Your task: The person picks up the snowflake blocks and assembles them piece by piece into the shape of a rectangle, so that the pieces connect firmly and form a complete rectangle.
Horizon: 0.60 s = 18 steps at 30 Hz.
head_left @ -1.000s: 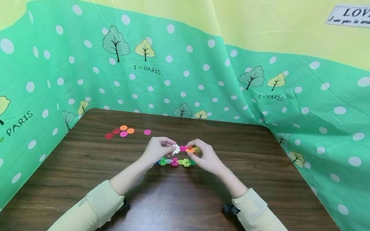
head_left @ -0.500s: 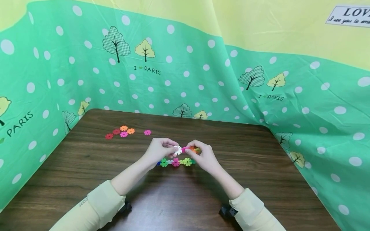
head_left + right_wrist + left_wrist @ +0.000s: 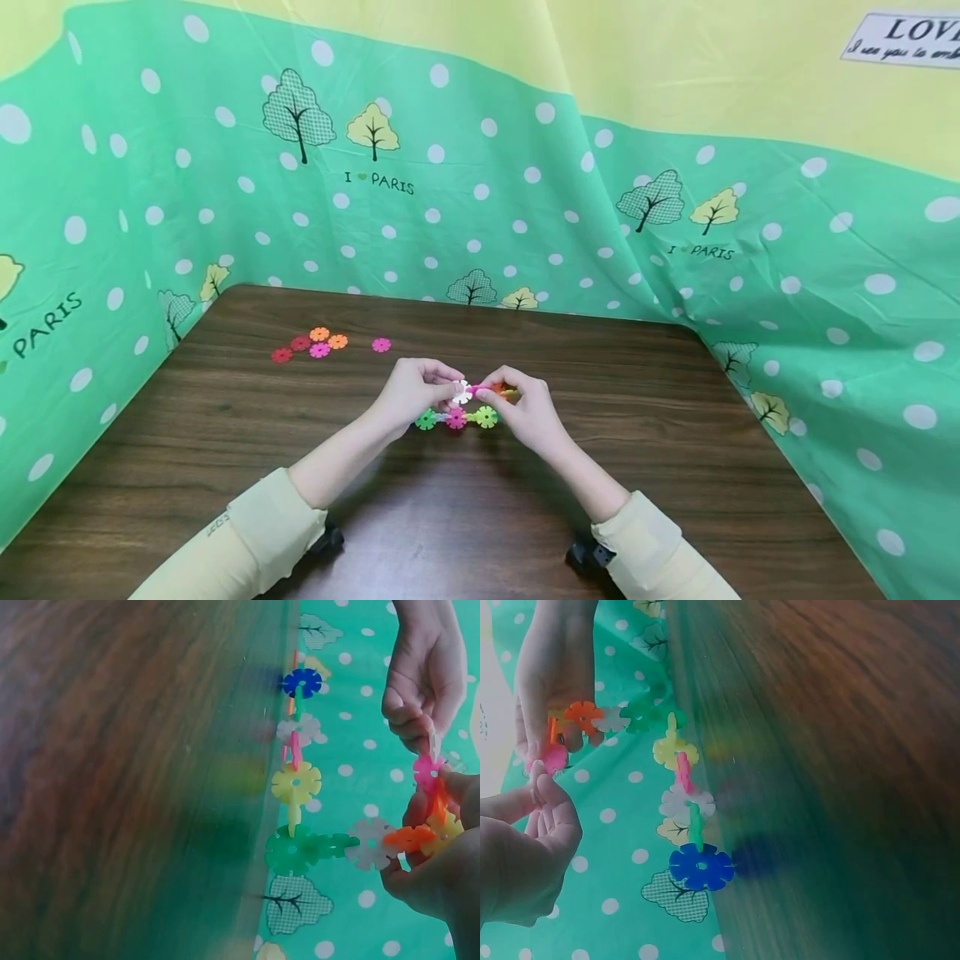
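Note:
My left hand (image 3: 405,396) pinches a white flower-shaped interlocking disc (image 3: 462,392) between thumb and fingers. Close to its right, my right hand (image 3: 528,408) pinches a pink disc (image 3: 426,771) at the end of a linked chain. White and pink discs meet edge to edge; how deep their slots sit is hidden by fingertips. From the pink one, the chain runs through an orange disc (image 3: 409,838), a pale disc (image 3: 371,844) and a green disc (image 3: 291,850). It then turns along the table to a yellow disc (image 3: 675,751) and a blue disc (image 3: 701,866).
Loose discs lie at the back left of the brown table (image 3: 225,433): red (image 3: 282,355), orange (image 3: 338,342) and pink (image 3: 319,350). Another pink disc (image 3: 381,345) lies apart to their right. A green dotted curtain (image 3: 420,217) stands behind the table.
My right fingers have shifted from the orange disc to the pink one, moving slightly left. The white disc has moved slightly right, against the pink one. The loose discs stay put.

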{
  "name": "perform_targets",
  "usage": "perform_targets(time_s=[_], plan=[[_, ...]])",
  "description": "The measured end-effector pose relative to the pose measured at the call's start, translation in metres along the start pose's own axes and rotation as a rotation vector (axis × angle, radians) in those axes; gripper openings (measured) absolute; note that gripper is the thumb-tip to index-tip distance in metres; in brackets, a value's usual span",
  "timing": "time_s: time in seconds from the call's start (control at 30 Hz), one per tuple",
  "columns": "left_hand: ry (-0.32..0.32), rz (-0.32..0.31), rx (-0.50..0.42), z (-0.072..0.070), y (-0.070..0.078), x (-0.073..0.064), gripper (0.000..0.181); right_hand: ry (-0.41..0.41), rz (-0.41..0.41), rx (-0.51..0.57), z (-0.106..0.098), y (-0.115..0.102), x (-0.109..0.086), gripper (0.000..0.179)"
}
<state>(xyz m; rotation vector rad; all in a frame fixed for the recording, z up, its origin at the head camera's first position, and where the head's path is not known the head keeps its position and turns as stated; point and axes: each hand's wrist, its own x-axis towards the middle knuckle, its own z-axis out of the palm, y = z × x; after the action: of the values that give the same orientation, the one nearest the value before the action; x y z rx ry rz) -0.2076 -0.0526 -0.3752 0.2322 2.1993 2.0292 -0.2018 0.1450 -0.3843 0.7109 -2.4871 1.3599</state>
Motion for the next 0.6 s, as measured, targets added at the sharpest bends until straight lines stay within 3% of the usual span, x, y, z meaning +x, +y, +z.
perform_targets(time_s=[0.2, 0.47, 0.6], plan=[[-0.008, -0.014, -0.001, -0.001, -0.001, 0.0, 0.017, -0.007, 0.012, -0.018, 0.0, -0.004, 0.001, 0.01], [-0.061, -0.014, 0.031, -0.003, 0.0, 0.001, 0.017, -0.066, -0.008, -0.04, -0.01, -0.033, 0.0, 0.008], [-0.099, 0.003, 0.068, -0.008, 0.003, 0.003, 0.018, -0.07, -0.023, -0.041, -0.01, -0.017, 0.003, 0.011]])
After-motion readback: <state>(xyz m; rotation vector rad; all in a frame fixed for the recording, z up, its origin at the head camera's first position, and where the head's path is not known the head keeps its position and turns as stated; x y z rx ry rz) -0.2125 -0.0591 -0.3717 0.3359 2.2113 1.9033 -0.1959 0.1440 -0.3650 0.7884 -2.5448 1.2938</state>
